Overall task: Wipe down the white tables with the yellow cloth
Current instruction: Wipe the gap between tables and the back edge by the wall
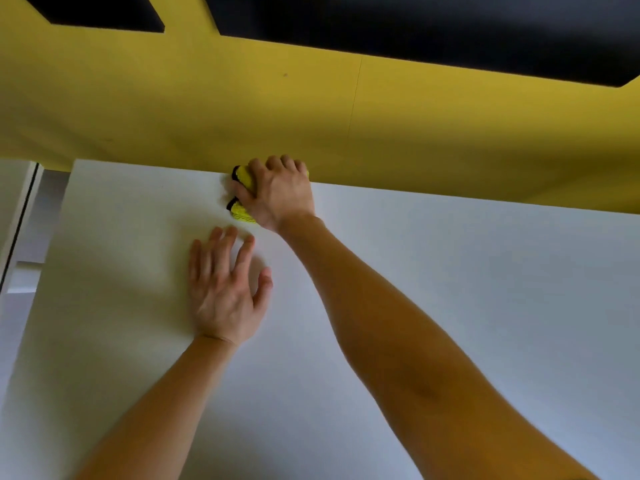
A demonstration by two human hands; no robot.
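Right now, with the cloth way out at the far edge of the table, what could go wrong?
1. The right hand grips the cloth bunched up at the far edge of the table, right by the yellow wall; knuckles might scrape it.
2. Bunched like that, the cloth likely wipes only a narrow strip, so patches could be missed.
3. The left hand lies flat on the table; it may leave prints.

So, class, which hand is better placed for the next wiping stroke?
Right hand: it grips the yellow cloth at the white table's far edge; the left hand rests flat, holding nothing.
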